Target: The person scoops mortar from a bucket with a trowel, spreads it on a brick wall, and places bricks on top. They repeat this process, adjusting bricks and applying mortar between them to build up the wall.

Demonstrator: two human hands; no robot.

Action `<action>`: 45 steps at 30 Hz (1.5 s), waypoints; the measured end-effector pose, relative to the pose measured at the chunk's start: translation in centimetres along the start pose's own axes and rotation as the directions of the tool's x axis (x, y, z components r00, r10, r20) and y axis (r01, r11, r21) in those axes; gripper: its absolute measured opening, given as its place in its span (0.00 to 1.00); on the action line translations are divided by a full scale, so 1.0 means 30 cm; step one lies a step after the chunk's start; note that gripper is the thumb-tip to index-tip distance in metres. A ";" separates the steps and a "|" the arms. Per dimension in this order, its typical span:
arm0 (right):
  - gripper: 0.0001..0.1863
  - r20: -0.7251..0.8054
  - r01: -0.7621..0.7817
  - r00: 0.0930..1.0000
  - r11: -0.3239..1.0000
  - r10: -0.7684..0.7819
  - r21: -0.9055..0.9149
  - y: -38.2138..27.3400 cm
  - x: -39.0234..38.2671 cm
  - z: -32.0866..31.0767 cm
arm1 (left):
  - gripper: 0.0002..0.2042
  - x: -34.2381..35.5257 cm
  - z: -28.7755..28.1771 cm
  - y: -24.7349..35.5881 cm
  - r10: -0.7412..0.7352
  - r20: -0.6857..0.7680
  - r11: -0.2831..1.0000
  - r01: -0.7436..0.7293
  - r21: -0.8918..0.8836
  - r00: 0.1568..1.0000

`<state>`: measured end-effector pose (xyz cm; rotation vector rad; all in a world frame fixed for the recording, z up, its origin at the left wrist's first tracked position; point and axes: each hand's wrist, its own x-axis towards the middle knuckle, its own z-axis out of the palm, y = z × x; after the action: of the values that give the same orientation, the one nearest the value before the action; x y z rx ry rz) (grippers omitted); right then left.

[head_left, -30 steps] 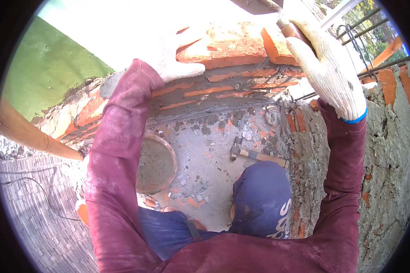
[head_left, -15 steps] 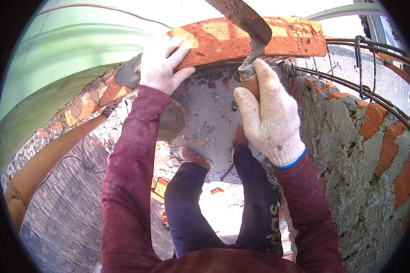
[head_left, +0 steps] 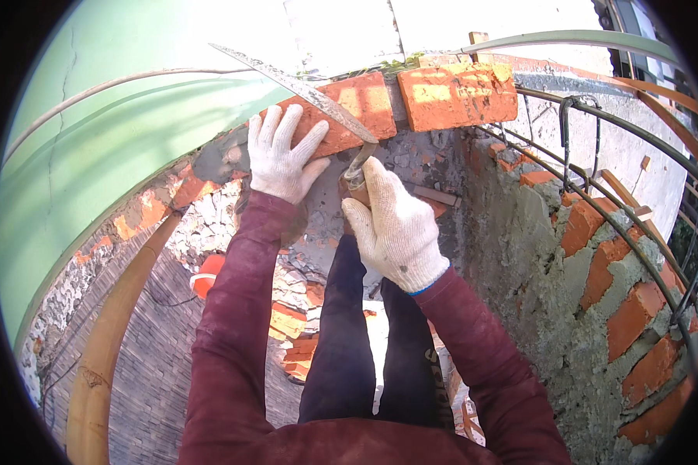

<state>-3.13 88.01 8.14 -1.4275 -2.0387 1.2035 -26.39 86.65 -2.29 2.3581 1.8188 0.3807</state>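
Note:
My left hand (head_left: pixel 281 159), in a white knitted glove, lies with fingers spread on the front face of an orange brick (head_left: pixel 368 105) on top of the wall. The thumb points along the brick's lower edge. In my gloved right hand (head_left: pixel 402 229) is a trowel (head_left: pixel 318 99), gripped by its wooden handle. Its blade, seen nearly edge-on and smeared with grey, slants up to the left across the brick. A second brick (head_left: pixel 464 99) sits to the right, with a grey mortar joint (head_left: pixel 398 101) between the two.
Bent steel bars (head_left: pixel 589 174) run over the rough brick-and-mortar wall (head_left: pixel 527 271) on the right. A bamboo pole (head_left: pixel 116 325) leans at the left, below a green wall (head_left: pixel 77 155). Broken bricks (head_left: pixel 291 322) and an orange-red object (head_left: pixel 207 275) lie lower down.
My right hand and the trowel have moved left, and the blade has swung from pointing up over the bricks to slanting leftward. The joint between the bricks now shows. My view has shifted.

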 end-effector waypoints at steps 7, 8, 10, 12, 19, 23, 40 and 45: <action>0.29 0.096 -0.167 0.978 0.972 0.184 -0.163 0.061 0.048 0.016 | 0.35 0.011 0.036 0.002 -0.034 0.026 0.998 0.036 -0.061 0.999; 0.29 0.067 -0.135 0.987 0.982 0.145 -0.135 0.044 0.047 0.003 | 0.35 0.011 0.037 0.000 -0.029 0.025 0.997 0.031 -0.064 0.999; 0.28 -0.004 -0.049 0.999 0.997 0.048 -0.063 0.031 0.023 -0.004 | 0.33 0.004 0.050 0.002 -0.024 -0.018 0.998 0.022 -0.067 1.000; 0.28 0.105 -0.149 0.981 0.981 0.162 -0.124 0.048 0.038 0.012 | 0.28 0.017 0.055 0.002 -0.016 -0.047 0.999 0.014 -0.037 0.999; 0.26 0.112 -0.090 0.989 0.995 0.093 -0.037 0.036 0.038 0.018 | 0.19 0.045 0.042 0.010 -0.054 -0.077 0.997 0.049 -0.067 0.996; 0.26 0.147 -0.165 0.972 0.977 0.184 -0.131 0.035 0.041 0.049 | 0.21 0.030 0.046 0.008 -0.058 -0.061 0.996 0.054 -0.065 0.996; 0.18 0.390 0.179 0.881 0.577 0.266 -0.797 -0.086 0.484 -0.365 | 0.37 0.043 0.005 0.172 -0.103 0.251 0.975 0.147 -0.165 0.963; 0.17 0.597 0.440 0.794 0.572 0.112 -0.692 -0.168 0.523 -0.231 | 0.33 0.046 0.011 0.166 -0.110 0.214 0.972 0.151 -0.183 0.971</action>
<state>-7.65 104.43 13.59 -1.1503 -3.4095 0.6221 -21.32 86.71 -1.15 2.0503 1.7430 0.2795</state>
